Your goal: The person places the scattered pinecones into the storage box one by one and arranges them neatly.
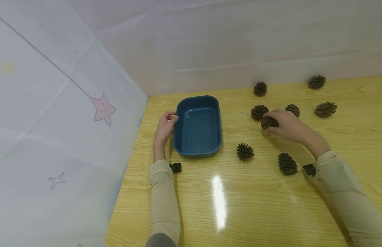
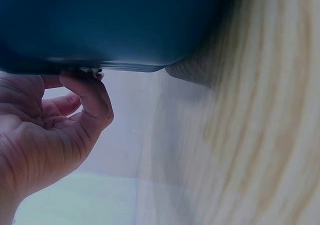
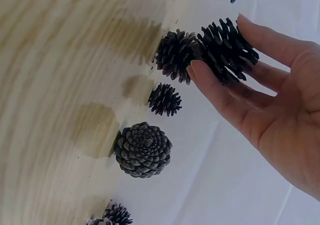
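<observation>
While we see the right hand point(image 1: 288, 125) pinching a pine cone point(image 1: 269, 123) between thumb and fingers, the left hand point(image 1: 165, 128) has bent fingers against the left wall of the blue dish point(image 1: 200, 130); clamped on it or just touching, we can't tell. Held cone sits at the fingertips, right of the dish, just on the near side of another cone point(image 1: 258, 112); contact unclear to us. We find the right hand partly hiding the held cone and a farther cone point(image 1: 292, 109). Both wrist views cut off the dish.
</observation>
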{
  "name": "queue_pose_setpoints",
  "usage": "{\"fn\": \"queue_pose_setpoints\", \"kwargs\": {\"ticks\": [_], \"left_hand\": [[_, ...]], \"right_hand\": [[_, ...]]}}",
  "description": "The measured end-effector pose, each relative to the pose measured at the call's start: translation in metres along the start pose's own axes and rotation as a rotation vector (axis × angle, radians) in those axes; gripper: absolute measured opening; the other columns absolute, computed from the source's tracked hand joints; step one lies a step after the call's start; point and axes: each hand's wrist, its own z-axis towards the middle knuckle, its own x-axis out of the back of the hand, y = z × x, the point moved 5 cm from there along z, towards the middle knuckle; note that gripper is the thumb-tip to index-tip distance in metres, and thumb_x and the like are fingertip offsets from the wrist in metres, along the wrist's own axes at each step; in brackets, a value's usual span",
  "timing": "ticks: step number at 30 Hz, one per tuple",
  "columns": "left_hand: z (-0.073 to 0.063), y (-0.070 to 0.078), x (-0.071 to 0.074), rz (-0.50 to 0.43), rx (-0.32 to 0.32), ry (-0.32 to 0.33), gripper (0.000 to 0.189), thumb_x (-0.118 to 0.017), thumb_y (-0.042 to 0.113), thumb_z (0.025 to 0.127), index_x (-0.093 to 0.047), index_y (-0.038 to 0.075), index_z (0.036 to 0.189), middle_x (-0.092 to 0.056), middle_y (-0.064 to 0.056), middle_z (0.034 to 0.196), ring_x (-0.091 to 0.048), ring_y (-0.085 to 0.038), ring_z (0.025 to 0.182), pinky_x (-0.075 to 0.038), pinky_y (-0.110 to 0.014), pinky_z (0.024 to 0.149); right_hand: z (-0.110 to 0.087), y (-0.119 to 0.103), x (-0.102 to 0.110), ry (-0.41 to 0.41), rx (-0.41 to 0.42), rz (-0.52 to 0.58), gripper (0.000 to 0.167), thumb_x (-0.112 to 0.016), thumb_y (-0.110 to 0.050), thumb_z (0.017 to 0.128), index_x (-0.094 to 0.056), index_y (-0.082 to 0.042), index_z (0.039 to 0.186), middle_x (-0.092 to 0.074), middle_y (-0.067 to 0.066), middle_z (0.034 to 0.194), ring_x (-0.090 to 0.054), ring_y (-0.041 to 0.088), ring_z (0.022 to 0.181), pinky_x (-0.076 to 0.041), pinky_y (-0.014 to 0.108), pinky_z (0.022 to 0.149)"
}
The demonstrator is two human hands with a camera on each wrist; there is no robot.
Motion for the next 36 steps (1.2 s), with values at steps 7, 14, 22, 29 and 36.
{"fn": "queue_pose_setpoints", "kwargs": {"ticks": [7,14,22,29,36], "left_hand": [[0.002,-0.001,-0.001,-0.002,-0.01,0.004,0.036,-0.059,0.017,0.105,-0.06,0.0,0.137,-0.054,-0.006,0.099,-0.049,-0.01,0.066,-0.045,-0.02,0.056],[0.002,-0.001,-0.001,0.004,-0.017,0.005,0.037,-0.06,0.018,0.106,-0.061,0.0,0.138,-0.054,-0.007,0.1,-0.05,-0.011,0.067,-0.046,-0.021,0.057],[-0.001,0.0,-0.001,0.004,-0.014,0.005,0.037,-0.059,0.018,0.106,-0.06,0.0,0.138,-0.053,-0.006,0.1,-0.049,-0.011,0.066,-0.046,-0.021,0.056],[-0.001,0.0,-0.001,0.029,-0.012,0.007,0.037,-0.059,0.02,0.107,-0.06,0.002,0.139,-0.053,-0.006,0.102,-0.047,-0.011,0.066,-0.044,-0.022,0.057],[0.0,-0.001,-0.001,0.046,-0.007,0.015,0.036,-0.058,0.02,0.107,-0.06,0.002,0.138,-0.053,-0.007,0.102,-0.048,-0.012,0.069,-0.043,-0.021,0.06]], "right_hand": [[-0.001,-0.002,0.003,0.002,-0.005,-0.007,0.051,-0.076,-0.013,0.097,-0.056,0.011,0.137,-0.055,0.037,0.132,-0.056,0.054,0.118,-0.044,0.066,0.097],[0.001,-0.008,0.006,-0.005,-0.031,0.033,0.054,-0.073,-0.02,0.1,-0.053,0.011,0.141,-0.055,0.037,0.136,-0.055,0.054,0.12,-0.041,0.068,0.1],[0.006,-0.017,0.011,0.012,-0.051,0.071,0.056,-0.071,-0.024,0.102,-0.053,0.01,0.143,-0.054,0.035,0.14,-0.055,0.053,0.123,-0.041,0.067,0.102],[0.009,-0.025,0.015,0.012,-0.062,0.115,0.057,-0.068,-0.026,0.103,-0.05,0.007,0.146,-0.05,0.033,0.146,-0.049,0.052,0.132,-0.037,0.067,0.107],[0.011,-0.029,0.015,0.025,-0.066,0.12,0.056,-0.068,-0.026,0.103,-0.051,0.006,0.146,-0.05,0.032,0.147,-0.049,0.051,0.132,-0.039,0.066,0.106]]}}
